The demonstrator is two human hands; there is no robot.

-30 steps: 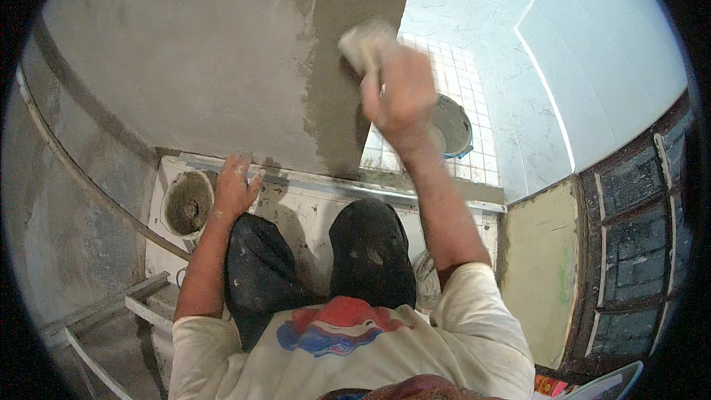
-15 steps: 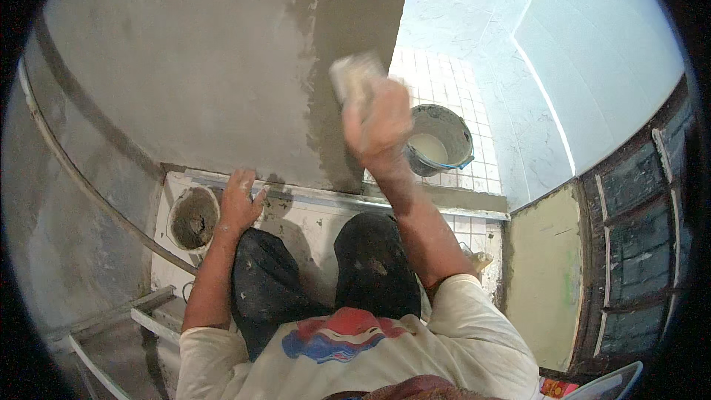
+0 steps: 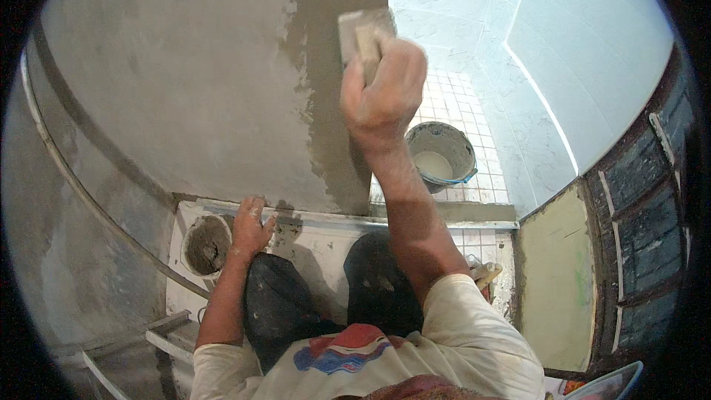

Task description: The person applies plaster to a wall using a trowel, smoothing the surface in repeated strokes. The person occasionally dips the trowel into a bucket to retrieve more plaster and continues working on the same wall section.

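My right hand (image 3: pixel 386 92) grips the handle of a plastering float (image 3: pixel 346 33), its flat blade up by the right edge of the grey wall (image 3: pixel 185 81). A darker, wet-looking band of plaster (image 3: pixel 315 96) runs up that edge beneath the float; a slight blur hides whether the blade touches it. Low on the left, my left hand (image 3: pixel 252 228) is empty with fingers apart, near the foot of the wall. Beside it stands a bucket (image 3: pixel 207 244) with grey mortar inside.
Past the wall's edge, a dark bucket (image 3: pixel 441 154) with a blue handle and cloudy liquid stands on white floor tiles (image 3: pixel 485 155). A metal strip (image 3: pixel 481 225) lies along the low sill. A hose or pipe (image 3: pixel 81 185) curves along the left wall, above a ladder-like frame (image 3: pixel 167 341).
My right hand has carried the float upward along the wall's edge. My left hand stays by the mortar bucket. The whole view has shifted slightly.
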